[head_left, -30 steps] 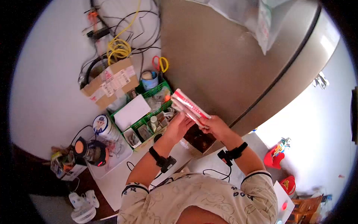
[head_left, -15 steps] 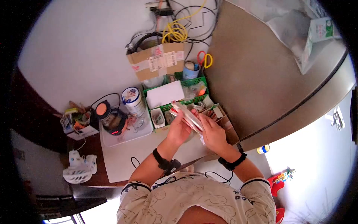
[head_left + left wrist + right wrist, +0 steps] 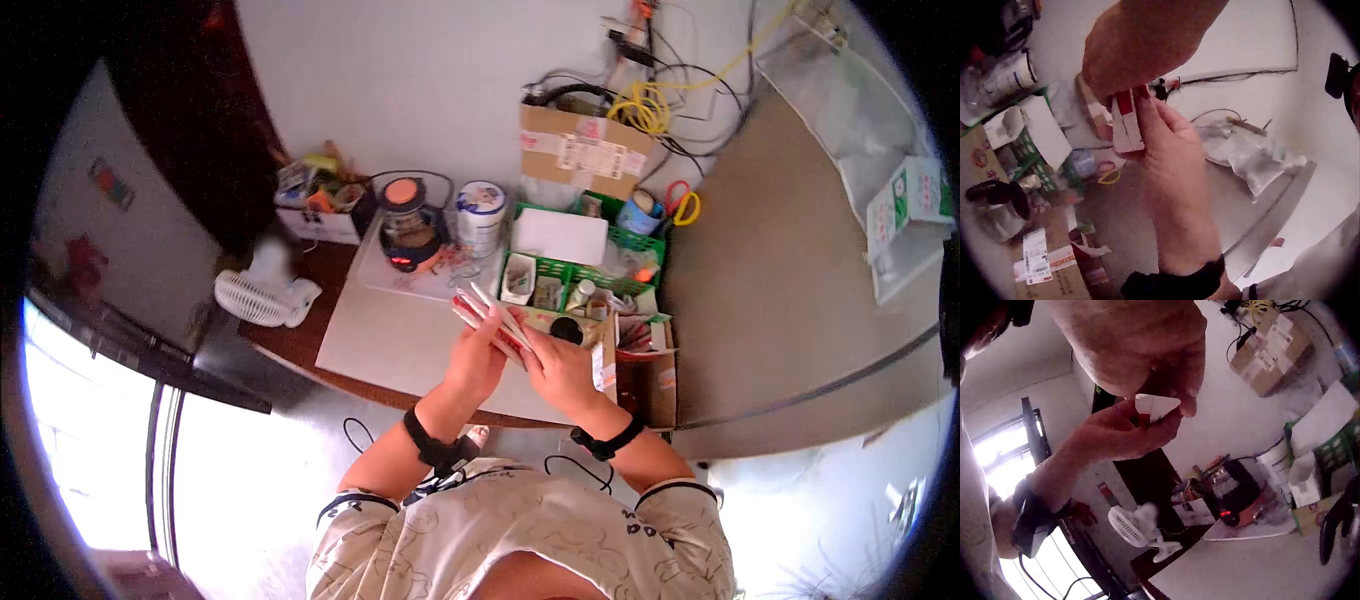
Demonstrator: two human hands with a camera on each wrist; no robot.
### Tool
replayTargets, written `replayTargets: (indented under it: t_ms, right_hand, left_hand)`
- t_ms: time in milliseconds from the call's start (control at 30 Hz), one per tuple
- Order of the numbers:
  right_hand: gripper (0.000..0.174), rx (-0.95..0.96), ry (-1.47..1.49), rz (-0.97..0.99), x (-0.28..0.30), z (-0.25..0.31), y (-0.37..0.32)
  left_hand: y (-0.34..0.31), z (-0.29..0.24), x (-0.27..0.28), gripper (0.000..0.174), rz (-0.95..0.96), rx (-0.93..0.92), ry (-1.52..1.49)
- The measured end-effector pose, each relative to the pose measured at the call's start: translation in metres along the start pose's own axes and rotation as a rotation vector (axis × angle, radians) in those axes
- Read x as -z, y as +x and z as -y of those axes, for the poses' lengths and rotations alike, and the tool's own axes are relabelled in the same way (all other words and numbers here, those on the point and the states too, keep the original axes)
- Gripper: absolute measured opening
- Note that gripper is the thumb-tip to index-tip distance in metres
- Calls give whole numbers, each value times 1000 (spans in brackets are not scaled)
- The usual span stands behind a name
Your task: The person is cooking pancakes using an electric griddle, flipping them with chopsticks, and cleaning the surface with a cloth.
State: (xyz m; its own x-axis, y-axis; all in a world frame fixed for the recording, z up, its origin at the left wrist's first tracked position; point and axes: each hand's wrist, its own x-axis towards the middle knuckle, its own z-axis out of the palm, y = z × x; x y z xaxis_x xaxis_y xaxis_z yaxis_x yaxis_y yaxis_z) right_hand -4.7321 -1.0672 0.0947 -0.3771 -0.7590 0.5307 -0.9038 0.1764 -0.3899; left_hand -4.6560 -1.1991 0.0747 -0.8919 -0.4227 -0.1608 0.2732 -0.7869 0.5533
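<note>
The head view shows the left hand (image 3: 476, 358) and right hand (image 3: 563, 372) gripping a slim red-and-white carton (image 3: 503, 316) above the pale-topped table (image 3: 385, 343), with a clip fan (image 3: 262, 298) at its left end and a refrigerator (image 3: 765, 300) to its right, the left wrist view a plastic bag (image 3: 1250, 157) right of the table, the right wrist view a barred window (image 3: 1054, 569) left of it.

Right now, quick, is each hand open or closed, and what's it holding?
Left hand: closed, holding the red-and-white packet.
Right hand: closed, holding that same packet.
</note>
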Motion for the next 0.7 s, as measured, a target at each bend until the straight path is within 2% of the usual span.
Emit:
replayTargets:
  t_ms: [33,67,100,167,200,300,367,400,433,467,500,567,600,667,700]
  right_hand:
    - [38,-26,16,-11,0,-2,-5]
    - [37,-55,72,54,3,6,-7]
    - [37,-32,121,90,-6,14,-17]
    - [39,22,198,65,-17,13,-25]
    - [39,11,305,165,-24,24,-31]
    - [39,88,413,221,-26,57,-26]
    - [44,101,433,282,-34,63,-27]
    - [48,184,448,258,-42,81,-23]
    - [52,214,434,209,-45,85,-24]
    - [61,199,454,247,-54,88,-25]
    - [61,256,476,274,-65,108,-19]
    - [56,377,449,130,-78,125,-15]
    - [56,433,488,161,-91,147,-8]
    - [43,686,375,117,-98,163,-2]
    - [43,745,418,142,-121,193,2]
  left_hand:
    - [-1,1,1,27,51,-3,-43]
    - [-10,-1,4,27,26,-25,-43]
    - [-33,-3,10,28,-78,-75,-89]
    - [-43,-4,13,28,-154,-109,-131]
    - [-64,-7,21,28,-225,-143,-127]
    - [-92,-16,38,28,-267,-230,-153]
    - [-101,-21,48,28,-336,-199,-256]
    - [-118,-29,61,29,-295,-293,-265]
    - [-119,-28,69,29,-293,-293,-268]
    - [-127,-34,72,31,-352,-316,-295]
    - [-146,-46,81,33,-412,-372,-336]
    - [-159,-56,92,35,-459,-376,-382]
    - [-179,-68,105,37,-519,-414,-439]
    - [-192,-78,114,39,-563,-387,-460]
    - [-220,-96,130,40,-614,-397,-498]
